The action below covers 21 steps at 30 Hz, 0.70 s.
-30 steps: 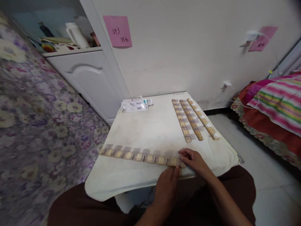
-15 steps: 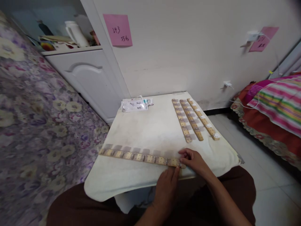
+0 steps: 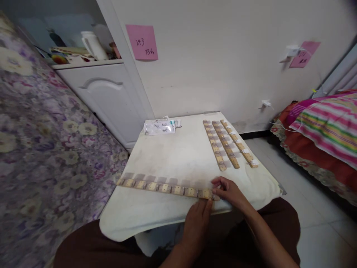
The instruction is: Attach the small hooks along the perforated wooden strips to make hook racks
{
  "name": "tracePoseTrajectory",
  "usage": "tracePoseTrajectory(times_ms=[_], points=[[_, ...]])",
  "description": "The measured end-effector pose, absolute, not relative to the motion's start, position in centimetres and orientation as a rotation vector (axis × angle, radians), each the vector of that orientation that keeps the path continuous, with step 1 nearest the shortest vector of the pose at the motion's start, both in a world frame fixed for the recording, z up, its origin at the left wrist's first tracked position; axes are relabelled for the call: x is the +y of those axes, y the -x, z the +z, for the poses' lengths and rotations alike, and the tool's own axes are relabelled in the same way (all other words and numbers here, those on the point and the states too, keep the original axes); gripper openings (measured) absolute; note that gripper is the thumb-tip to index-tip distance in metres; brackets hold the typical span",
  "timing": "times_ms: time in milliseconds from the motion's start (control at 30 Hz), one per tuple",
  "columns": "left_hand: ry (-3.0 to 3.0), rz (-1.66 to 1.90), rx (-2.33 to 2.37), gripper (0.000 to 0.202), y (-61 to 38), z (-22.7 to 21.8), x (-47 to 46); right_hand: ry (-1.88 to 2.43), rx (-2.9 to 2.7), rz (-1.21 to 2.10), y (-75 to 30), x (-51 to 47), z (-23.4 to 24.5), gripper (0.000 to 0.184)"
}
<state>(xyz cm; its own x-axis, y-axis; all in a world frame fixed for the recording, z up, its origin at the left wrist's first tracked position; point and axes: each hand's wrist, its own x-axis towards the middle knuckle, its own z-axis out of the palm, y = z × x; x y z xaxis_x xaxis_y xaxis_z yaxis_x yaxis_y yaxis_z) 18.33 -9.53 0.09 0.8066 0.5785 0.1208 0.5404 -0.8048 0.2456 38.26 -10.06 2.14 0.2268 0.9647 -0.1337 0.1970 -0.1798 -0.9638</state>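
A long, narrow wooden strip (image 3: 152,186) lies across the near part of the table, with several small clear pieces, possibly hooks, spaced along it. At its right end my left hand (image 3: 197,219) steadies it, the thumb tip pressed on the near edge and the other fingers close together beside it. From the right, my right hand (image 3: 230,191) reaches over the same end, with thumb and index finger bent toward each other at the last clear piece. Whatever is between those fingertips is too small to make out.
Three more strips stand in a slanted row at the table's right: a left strip (image 3: 214,145), a middle strip (image 3: 225,144) and a right strip (image 3: 240,144) bearing white discs. Clear packaging (image 3: 159,127) lies at the back left. A floral curtain (image 3: 69,149) hangs left; a bed (image 3: 323,130) is right.
The view has tilted slightly, so the surroundings sit a little lower. Both hands stay at the strip's right end with barely any movement.
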Motion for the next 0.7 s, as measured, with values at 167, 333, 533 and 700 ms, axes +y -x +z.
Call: tracePoseTrajectory(times_ms=[167,333,533,700], points=[[-2.77,0.338,0.863,0.064,-18.2,0.1,-9.6,1.492,-1.054,1.108,-38.1,-10.3,2.2,0.03],[-2.707,0.425,0.822,0.066,-17.7,0.4,-9.6,1.508,-0.992,1.035,-38.1,-10.8,2.0,0.03],[-2.625,0.509,0.795,0.063,-17.0,0.8,-9.8,1.75,-1.225,0.633,-38.7,-13.4,1.7,0.023],[-2.539,0.519,0.826,0.052,-16.2,0.7,-10.5,1.794,-1.337,0.593,-37.8,-14.3,1.7,0.031]])
